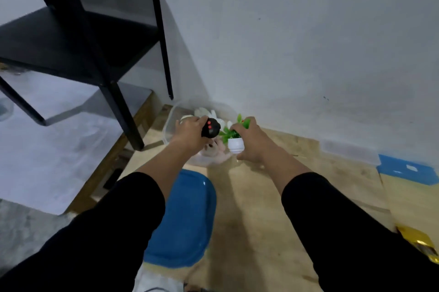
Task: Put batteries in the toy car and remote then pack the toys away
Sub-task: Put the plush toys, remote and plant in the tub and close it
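My left hand [188,131] grips a black remote [211,128] with red buttons, held above a clear plastic box [169,123] that stands on the wooden table by the wall. My right hand [253,139] holds a small artificial plant [234,132] in a white pot [236,144], over the box's right side. Pale soft toys [217,151] lie inside the box, partly hidden by my hands. The toy car is not visible.
A blue lid [183,218] lies on the table just before the box. A black shelf unit [78,37] stands at the left on a grey surface. Blue tape [403,173] and a gold packet [418,242] sit at the right. The white wall is close behind.
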A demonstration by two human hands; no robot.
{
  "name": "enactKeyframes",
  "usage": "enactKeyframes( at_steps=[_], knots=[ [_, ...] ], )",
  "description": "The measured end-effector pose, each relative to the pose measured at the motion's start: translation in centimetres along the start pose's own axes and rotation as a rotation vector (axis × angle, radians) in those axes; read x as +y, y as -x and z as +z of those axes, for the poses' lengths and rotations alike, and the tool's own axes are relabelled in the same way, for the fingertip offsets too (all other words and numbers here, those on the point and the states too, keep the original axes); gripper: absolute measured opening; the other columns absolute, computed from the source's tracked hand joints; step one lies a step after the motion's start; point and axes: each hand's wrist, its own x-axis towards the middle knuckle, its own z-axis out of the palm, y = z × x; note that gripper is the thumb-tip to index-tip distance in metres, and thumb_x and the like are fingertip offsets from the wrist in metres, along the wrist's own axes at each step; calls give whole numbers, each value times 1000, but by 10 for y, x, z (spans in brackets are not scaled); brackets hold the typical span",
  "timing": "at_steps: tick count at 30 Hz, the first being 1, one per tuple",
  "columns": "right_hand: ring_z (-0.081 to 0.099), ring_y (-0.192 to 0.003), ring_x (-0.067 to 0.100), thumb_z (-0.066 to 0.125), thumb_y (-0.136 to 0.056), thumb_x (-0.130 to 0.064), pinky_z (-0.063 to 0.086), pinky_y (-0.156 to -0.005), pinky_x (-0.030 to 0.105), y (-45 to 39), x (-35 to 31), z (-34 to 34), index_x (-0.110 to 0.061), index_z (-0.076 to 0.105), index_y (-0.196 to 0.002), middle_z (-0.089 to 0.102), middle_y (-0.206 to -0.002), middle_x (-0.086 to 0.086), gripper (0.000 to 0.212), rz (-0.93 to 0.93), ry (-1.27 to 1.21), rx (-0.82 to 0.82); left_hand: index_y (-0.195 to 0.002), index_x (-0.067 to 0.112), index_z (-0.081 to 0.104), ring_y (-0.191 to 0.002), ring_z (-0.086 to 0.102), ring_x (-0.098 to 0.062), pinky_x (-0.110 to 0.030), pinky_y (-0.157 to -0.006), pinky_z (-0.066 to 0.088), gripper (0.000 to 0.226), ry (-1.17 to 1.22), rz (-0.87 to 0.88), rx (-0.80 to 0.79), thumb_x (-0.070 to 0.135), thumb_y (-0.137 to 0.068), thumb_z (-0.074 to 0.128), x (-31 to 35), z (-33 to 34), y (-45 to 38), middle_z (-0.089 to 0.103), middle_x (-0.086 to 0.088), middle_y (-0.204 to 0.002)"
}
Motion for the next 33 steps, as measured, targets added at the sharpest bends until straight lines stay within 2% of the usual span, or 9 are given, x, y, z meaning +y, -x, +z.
enactKeyframes(
  at_steps=[4,7,10,14,20,23,26,31,33],
  knots=[
    [43,-115,35,79,-68,-19,44,-99,42,-49,-9,0,-22,35,-138,21,-136,15,83,32,2,-19,-136,11,45,-115,51,-32,-34,-92,43,57,138,-32,43,27,-85,65,-13,-3,-39,53,-16,-127],
    [46,-113,36,81,-66,-23,46,-96,43,-75,-12,8,-25,34,-138,22,-134,15,87,67,45,-19,-129,5,47,-110,55,-30,-33,-86,45,47,130,-108,-5,26,-89,59,-17,4,-58,54,-17,-123],
    [42,-119,36,82,-65,-27,42,-100,46,-90,-15,21,-26,31,-140,21,-138,15,90,65,114,-52,-129,6,45,-111,55,-29,-34,-84,47,56,113,-178,-67,34,-86,64,-27,19,-67,55,-16,-125],
    [8,-144,33,75,-71,-44,19,-114,53,-100,-17,33,-31,18,-147,5,-155,13,97,21,376,-119,-143,6,30,-118,51,-32,-37,-86,47,81,104,-195,-21,58,-86,56,-37,29,-67,43,-18,-136],
    [-21,-144,27,43,-87,-65,-7,-112,62,-102,-20,33,-32,0,-150,-17,-158,4,83,65,515,-311,-143,0,26,-123,46,-33,-38,-93,44,91,81,-263,-41,70,-85,35,-38,36,-68,35,-20,-141],
    [-23,-144,23,22,-94,-61,-9,-112,61,-92,-16,47,-39,-15,-146,-20,-157,4,67,167,454,-364,-149,0,-3,-133,37,-35,-41,-102,36,94,194,-337,-92,65,-90,30,-33,44,-59,21,-21,-152],
    [-22,-144,25,23,-97,-56,-7,-113,61,-87,-17,52,-41,-16,-145,-21,-157,5,64,195,378,-338,-148,8,-17,-137,31,-36,-43,-104,34,92,308,-372,-97,62,-92,30,-30,47,-53,12,-22,-155],
    [-13,-145,32,46,-95,-42,3,-115,56,-81,-21,40,-47,5,-146,-24,-156,2,65,133,252,-151,-151,28,-11,-115,52,-36,-39,-85,44,73,158,-229,-14,44,-98,37,-37,33,-47,49,-23,-132],
    [-9,-146,31,49,-94,-38,7,-116,51,-73,-21,34,-49,8,-145,-22,-157,0,66,101,217,-81,-152,27,-2,-111,55,-34,-38,-81,45,71,50,-225,-14,39,-97,41,-39,27,-43,55,-18,-126]
  ],
)
